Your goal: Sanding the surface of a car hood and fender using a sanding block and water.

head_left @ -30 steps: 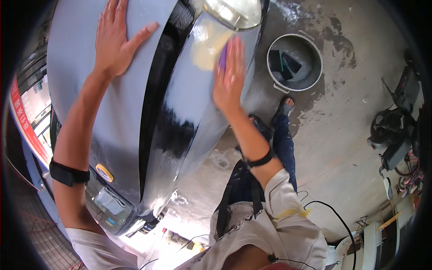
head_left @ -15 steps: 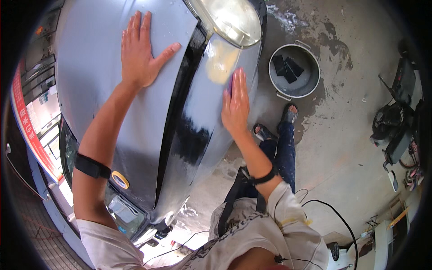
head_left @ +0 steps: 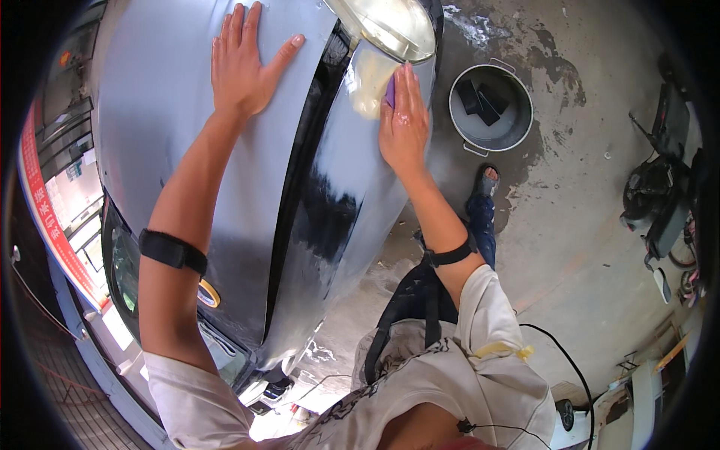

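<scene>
Right hand [head_left: 403, 124] is pressing a purple sanding pad [head_left: 391, 90] flat under its fingers on the car's wet fender [head_left: 352, 172], just below the headlight [head_left: 390, 26]. Left hand [head_left: 244, 64] is spread wide on the hood [head_left: 150, 112], holding nothing. One slip on that wet panel could probably scuff the lens.

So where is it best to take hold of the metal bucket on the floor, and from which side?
Probably by its two small side handles, one at the far rim and one at the near rim, coming down from above with a hand on each. The bucket stands upright and open on the wet floor, with dark blocks inside, so a level lift seems safest.
</scene>
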Tool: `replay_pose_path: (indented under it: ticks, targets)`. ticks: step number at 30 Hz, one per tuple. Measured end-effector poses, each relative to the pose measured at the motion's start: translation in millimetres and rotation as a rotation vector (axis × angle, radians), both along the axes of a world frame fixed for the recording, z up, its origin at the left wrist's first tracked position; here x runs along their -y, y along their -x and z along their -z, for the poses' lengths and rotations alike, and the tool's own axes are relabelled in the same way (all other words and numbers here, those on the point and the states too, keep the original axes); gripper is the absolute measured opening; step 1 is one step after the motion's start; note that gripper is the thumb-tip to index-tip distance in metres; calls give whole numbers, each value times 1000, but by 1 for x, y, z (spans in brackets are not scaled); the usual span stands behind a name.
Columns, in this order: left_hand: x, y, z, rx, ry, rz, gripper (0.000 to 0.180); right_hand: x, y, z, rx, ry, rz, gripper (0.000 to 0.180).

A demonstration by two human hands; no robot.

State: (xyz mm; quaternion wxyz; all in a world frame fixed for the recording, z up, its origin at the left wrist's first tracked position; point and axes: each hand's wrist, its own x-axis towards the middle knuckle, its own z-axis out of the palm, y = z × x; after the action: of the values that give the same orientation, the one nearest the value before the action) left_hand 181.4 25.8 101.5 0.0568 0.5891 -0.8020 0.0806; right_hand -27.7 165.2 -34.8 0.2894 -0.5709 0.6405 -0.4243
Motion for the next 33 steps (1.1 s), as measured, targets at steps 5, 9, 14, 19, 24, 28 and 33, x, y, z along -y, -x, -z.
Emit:
replay_pose_path:
  ticks: [5,9,14,19,24,28,33]
  targets:
    - [-6,-8,-2,20,13,-31,88,-39,-16,-2,86,-50,-28,63]
    - [3,-3,-3,2,7,16,88,5,20,15,117,25,-77,55]
    - [1,-7,-9,-30,-47,6,86,-13,68,48,349,-175,8,36]
    - [7,6,-14,-45,-143,26,78,-32,160,162,193,-490,196,28]
    - [1,14,-31,-1,-233,9,79,8,227,240,252,-539,74,19]
    - [6,15,-31,52,-306,-11,86,27,251,333,167,-839,-42,16]
    - [8,4,-20,-11,-369,-96,105,47,273,474,269,-797,7,14]
